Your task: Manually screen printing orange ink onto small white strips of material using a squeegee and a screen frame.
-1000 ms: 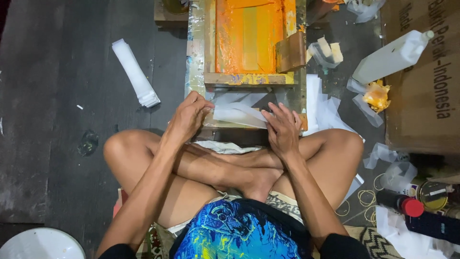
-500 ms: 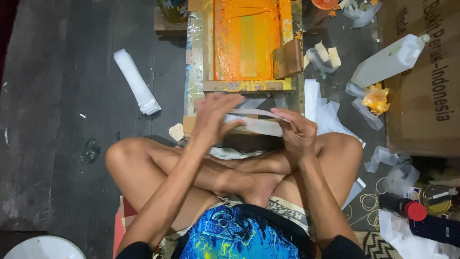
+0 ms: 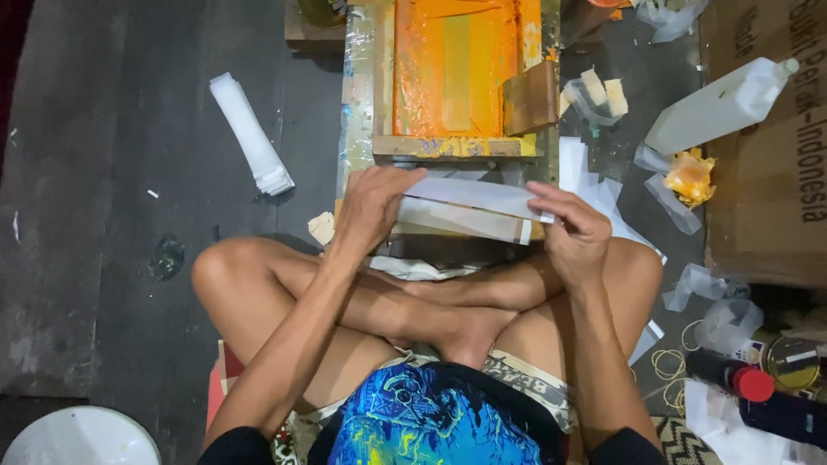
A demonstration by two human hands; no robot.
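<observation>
both hands are lifting a long thin white paper strip (image 3: 474, 196) up since a moment ago, and it is lying sideways below the orange wooden printing frame (image 3: 457, 77), left hand (image 3: 370, 207) and right hand (image 3: 573, 232) each pinching an end.

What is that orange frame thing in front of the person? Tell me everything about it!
The orange printing screen is a flat wooden frame with mesh stretched inside, covered in wet-looking orange ink, paler in a strip down the middle. Its wooden bottom edge is smeared yellow and blue. It lies flat on a taped, paint-stained board on the dark floor. A brown wooden squeegee rests on its right side. Neither hand touches it; its top is cut off by the picture's edge.
</observation>
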